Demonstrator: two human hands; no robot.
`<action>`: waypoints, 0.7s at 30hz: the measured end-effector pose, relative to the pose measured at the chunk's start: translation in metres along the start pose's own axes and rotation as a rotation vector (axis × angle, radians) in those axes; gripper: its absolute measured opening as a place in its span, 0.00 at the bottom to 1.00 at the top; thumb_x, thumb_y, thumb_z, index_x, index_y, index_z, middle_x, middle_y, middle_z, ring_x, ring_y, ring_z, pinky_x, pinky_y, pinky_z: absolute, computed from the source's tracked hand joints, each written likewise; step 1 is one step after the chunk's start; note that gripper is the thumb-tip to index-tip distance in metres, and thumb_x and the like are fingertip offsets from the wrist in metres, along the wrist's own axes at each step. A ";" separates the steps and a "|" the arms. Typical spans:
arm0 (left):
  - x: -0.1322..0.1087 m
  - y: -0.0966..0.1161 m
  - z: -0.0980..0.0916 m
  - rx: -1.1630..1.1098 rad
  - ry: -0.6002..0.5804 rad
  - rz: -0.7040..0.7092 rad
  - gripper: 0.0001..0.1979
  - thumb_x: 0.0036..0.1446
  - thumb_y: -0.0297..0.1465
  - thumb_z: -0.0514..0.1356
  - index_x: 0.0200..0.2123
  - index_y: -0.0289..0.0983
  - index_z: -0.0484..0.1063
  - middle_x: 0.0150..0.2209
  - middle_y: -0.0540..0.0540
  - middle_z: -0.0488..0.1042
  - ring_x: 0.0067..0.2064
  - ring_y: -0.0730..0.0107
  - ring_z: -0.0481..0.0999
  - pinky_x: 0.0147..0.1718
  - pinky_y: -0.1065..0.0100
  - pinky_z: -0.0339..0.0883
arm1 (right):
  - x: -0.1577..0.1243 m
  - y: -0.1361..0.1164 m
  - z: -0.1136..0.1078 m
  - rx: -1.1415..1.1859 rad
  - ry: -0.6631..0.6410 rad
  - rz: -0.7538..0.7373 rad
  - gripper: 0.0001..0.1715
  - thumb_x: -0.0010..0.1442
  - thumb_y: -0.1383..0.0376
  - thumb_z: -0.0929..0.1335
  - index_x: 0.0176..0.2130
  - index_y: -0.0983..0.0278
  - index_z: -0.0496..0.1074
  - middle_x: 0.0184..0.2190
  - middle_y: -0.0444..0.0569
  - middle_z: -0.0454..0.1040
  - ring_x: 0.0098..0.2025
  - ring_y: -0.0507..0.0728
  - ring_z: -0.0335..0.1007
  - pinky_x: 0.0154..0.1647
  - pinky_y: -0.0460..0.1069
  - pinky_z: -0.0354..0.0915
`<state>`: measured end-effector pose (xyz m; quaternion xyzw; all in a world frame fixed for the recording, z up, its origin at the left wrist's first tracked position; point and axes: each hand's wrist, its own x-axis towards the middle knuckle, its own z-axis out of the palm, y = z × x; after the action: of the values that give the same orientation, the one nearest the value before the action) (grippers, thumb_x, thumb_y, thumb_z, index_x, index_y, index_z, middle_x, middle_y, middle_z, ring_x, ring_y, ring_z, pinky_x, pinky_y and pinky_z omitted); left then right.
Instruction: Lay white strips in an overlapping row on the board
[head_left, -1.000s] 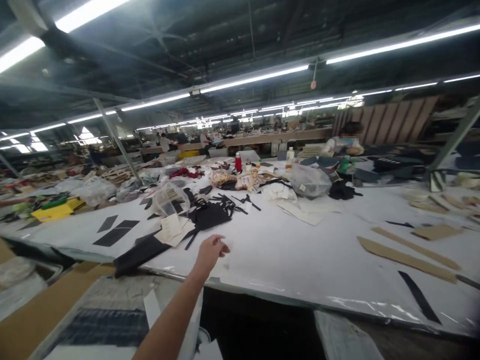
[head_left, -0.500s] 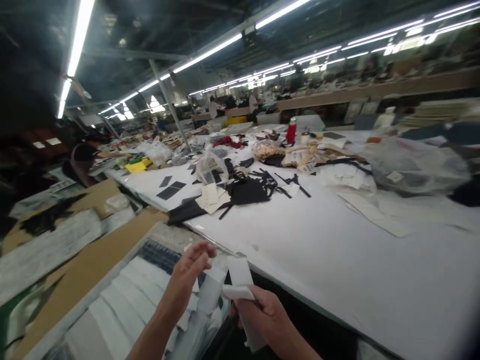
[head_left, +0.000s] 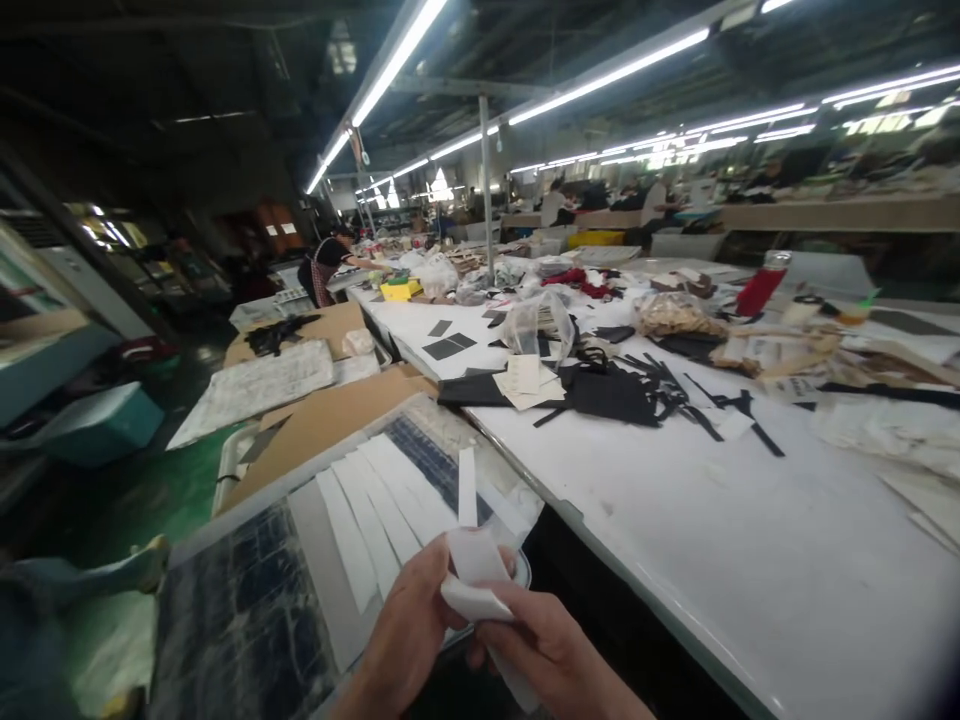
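Between both hands is a folded white strip, bent over so that one end points up and away from me. My right hand grips it at the fold, thumb on top. On the strip's left edge, my left hand is closed with the fingers partly hidden behind it. Just beyond the hands, a narrow white piece stands out; whether it joins the held strip I cannot tell. Several white strips lie fanned out side by side on a dark, worn board to the left.
A long white table runs along the right, its edge close to my right hand. Black fabric, cream cards and a red bottle lie or stand on it. Brown cardboard is at left. Another person bends over farther back.
My left hand, open and apart before, has come down onto the white strip beside my right hand. The view has turned left, showing more floor and the fanned strips.
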<state>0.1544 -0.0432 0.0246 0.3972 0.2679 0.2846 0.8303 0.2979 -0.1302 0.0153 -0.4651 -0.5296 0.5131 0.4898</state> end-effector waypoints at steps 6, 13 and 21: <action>-0.023 0.019 -0.025 0.068 0.051 -0.036 0.17 0.61 0.41 0.60 0.42 0.33 0.78 0.39 0.38 0.79 0.25 0.72 0.69 0.16 0.72 0.63 | 0.009 -0.005 0.038 0.003 0.001 0.085 0.18 0.66 0.53 0.64 0.45 0.61 0.75 0.30 0.45 0.76 0.30 0.51 0.68 0.30 0.45 0.62; -0.045 0.024 -0.051 0.003 0.016 0.012 0.20 0.64 0.42 0.54 0.46 0.33 0.76 0.44 0.36 0.78 0.28 0.67 0.73 0.18 0.70 0.66 | 0.018 0.002 0.076 0.112 0.090 0.158 0.23 0.66 0.51 0.64 0.53 0.62 0.69 0.28 0.46 0.77 0.27 0.51 0.69 0.26 0.45 0.63; -0.069 0.028 -0.062 0.050 -0.015 0.122 0.18 0.59 0.38 0.63 0.49 0.36 0.73 0.29 0.48 0.75 0.19 0.77 0.68 0.18 0.73 0.65 | 0.026 -0.003 0.106 0.178 0.118 0.169 0.22 0.65 0.51 0.66 0.49 0.64 0.71 0.26 0.46 0.76 0.25 0.50 0.69 0.25 0.44 0.62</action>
<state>0.0574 -0.0444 0.0284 0.4355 0.2442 0.3248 0.8033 0.1902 -0.1142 0.0197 -0.4920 -0.4112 0.5695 0.5144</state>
